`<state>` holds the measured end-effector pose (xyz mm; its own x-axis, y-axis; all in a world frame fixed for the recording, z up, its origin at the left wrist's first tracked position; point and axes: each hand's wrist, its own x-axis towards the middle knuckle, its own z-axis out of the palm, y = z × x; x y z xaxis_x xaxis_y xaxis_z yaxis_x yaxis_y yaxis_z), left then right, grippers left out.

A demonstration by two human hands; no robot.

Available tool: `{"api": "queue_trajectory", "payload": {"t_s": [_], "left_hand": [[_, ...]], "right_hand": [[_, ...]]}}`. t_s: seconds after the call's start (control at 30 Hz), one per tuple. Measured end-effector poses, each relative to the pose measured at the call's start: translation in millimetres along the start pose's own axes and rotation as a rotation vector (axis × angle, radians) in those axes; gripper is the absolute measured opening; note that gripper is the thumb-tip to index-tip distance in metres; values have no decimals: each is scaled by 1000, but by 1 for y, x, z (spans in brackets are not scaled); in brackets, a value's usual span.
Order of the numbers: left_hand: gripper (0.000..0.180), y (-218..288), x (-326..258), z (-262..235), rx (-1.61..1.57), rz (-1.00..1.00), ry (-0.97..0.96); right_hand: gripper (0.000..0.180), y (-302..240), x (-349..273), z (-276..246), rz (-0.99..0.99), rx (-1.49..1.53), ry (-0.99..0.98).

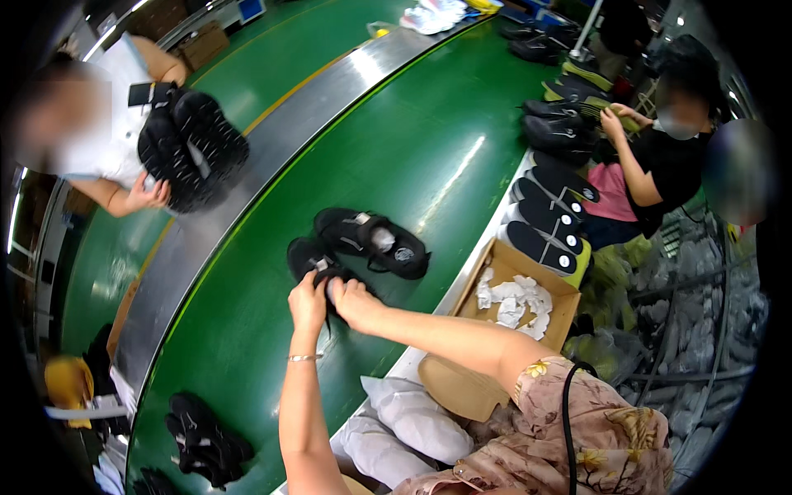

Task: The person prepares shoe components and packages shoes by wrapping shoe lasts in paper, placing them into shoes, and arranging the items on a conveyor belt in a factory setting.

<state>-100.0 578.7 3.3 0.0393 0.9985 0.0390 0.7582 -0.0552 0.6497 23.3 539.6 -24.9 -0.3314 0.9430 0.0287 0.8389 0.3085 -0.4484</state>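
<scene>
A black shoe [304, 254] rests on the green belt in front of me, toe pointing away. My left hand [307, 303] grips its opening with closed fingers, on the left side. Beside it, my right hand [355, 305] is closed on the same shoe, its thumb and fingertips pressed at the collar. Both hands cover the heel part. The matching black shoe [341, 229] lies just beyond to the right, lying on its sole, with something pale in its opening and a round mark on its insole.
Beside my right arm stands a cardboard box [563, 320] holding crumpled white paper [516, 301]. White wrapped bundles [421, 419] lie near my body. Black shoes [202, 441] sit lower left. Insoles [540, 216] line the right edge. Across the belt [239, 330], a person holds black shoes [194, 148]; another works at right.
</scene>
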Motion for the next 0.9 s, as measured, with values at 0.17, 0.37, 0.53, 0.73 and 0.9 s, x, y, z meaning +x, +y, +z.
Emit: {"api": "queue_trajectory", "payload": {"t_s": [0.17,0.37,0.53,0.73,0.9], "left_hand": [[19,10,2,-6,-12,32,2],[23,6,1,-17,22,31,-28],[22,-2,-1,-19,-9,19,-27],[26,15,-11,-6,33,11,58],[26,13,-7,-5,62,0,100]], "right_hand": [[44,6,4,-13,2,203,-32],[57,1,6,-15,36,298,-107],[48,-17,5,-7,62,54,-46],[32,2,23,9,24,151,-81],[26,4,35,-2,-51,212,-103]]}}
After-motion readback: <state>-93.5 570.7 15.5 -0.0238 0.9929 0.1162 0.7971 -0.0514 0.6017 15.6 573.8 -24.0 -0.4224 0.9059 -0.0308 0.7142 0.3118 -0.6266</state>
